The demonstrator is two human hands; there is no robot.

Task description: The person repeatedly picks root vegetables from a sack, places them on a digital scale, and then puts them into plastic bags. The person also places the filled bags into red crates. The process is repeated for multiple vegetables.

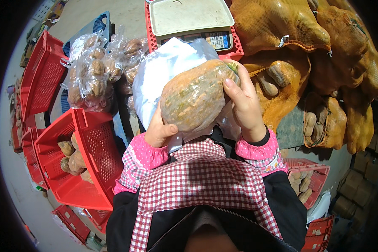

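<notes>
A large pumpkin [194, 95], mottled orange and green with a shiny surface, is held up in front of my chest between both hands. My left hand [158, 128] supports its lower left end, thumb resting on the near side. Around the stem end at the upper right, my right hand [243, 98] is wrapped with its thumb on top. White and clear plastic bags [157, 71] lie behind and below the pumpkin. Just beyond them stands a digital scale [192, 17] with a pale tray on a red crate.
Bagged pumpkins [92, 71] are piled at the left, beside a red crate [101, 155] holding several loose ones. Orange mesh sacks [281, 25] full of pumpkins crowd the right. Another red crate [321, 180] with pumpkins sits at the lower right.
</notes>
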